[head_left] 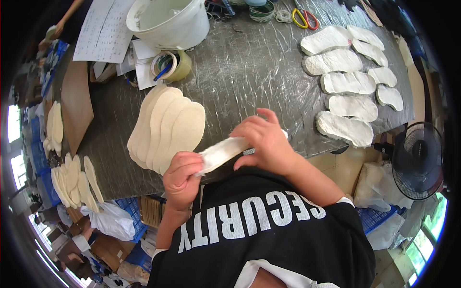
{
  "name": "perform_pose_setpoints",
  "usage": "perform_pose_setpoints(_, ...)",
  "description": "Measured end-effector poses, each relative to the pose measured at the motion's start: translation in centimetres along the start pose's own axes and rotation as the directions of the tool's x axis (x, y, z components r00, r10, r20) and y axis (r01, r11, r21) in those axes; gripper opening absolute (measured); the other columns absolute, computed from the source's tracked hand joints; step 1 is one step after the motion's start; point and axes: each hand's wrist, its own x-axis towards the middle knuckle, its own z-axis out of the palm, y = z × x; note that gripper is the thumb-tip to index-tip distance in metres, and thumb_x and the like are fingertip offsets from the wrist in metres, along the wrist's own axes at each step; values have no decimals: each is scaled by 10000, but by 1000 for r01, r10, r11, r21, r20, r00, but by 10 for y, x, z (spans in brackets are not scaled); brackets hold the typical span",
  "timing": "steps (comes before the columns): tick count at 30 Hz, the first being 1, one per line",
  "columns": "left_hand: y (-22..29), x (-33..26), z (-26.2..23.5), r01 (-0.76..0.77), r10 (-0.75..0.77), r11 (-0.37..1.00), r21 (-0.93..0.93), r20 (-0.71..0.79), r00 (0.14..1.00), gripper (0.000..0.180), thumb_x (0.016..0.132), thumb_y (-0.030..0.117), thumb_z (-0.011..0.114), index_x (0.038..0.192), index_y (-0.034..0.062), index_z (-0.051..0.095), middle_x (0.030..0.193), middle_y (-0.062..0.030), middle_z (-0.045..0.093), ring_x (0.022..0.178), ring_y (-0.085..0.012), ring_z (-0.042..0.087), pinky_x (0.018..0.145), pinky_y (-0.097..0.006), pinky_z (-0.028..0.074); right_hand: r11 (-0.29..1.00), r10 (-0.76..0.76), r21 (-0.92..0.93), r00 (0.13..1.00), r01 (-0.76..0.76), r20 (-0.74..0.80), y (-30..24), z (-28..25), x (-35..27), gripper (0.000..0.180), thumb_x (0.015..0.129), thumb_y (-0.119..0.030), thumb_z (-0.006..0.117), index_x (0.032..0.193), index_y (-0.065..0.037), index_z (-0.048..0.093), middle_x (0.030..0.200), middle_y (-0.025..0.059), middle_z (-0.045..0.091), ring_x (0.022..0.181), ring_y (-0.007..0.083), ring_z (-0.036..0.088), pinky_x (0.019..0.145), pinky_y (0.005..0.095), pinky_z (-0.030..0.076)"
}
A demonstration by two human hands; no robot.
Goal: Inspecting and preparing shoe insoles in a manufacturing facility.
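Observation:
A white, fluffy-edged insole [222,154] is stretched between my two hands, just above the near edge of the table. My left hand [183,178] pinches its left end, fingers closed over it. Curled over the other end is my right hand [263,143], gripping it from above with the thumb below; part of the insole is hidden there. Left of the hands lies a fanned stack of cream insoles [180,129], flat on the table. On the right side, several white padded insoles [346,83] are laid out in two columns, large ones beside smaller ones.
The table [240,67] has a dark, crinkled plastic cover. Along its far side stand a white bucket [168,24], tape rolls [175,66] and scissors [305,19]. More cream pieces [74,182] lie at the left edge. A black fan [417,161] stands at the right.

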Motion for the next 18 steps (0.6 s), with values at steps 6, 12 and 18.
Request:
perform_pose_setpoints(6, -24, -15, -11, 16, -17, 999, -50, -34, 999, 157, 727, -93, 686, 817, 3, 602, 871, -116, 658, 883, -296, 637, 776, -339, 504, 998, 60, -26, 998, -61, -22, 25, 0, -23, 427, 614, -298, 828, 967, -144, 645, 917, -4, 650, 935, 201, 611, 981, 468, 378)
perform_pose_setpoints(12, -23, -12, -11, -6, 6, 999, -44, -1, 1000, 152, 740, -79, 690, 824, 11, 600, 876, -111, 659, 886, -303, 640, 775, -346, 511, 999, 26, 46, 997, -23, -74, 26, 14, -26, 441, 636, -291, 820, 1025, -153, 665, 908, -3, 642, 917, 214, 596, 942, 453, 388)
perform_pose_setpoints(18, -26, -13, -12, -11, 11, 998, -57, 1, 1000, 138, 755, -57, 701, 821, 12, 602, 881, -110, 660, 892, -305, 641, 795, -359, 518, 995, 59, 77, 998, -57, -32, 22, 18, -24, 327, 662, -280, 807, 934, -139, 692, 891, -4, 624, 892, 216, 575, 897, 438, 390)
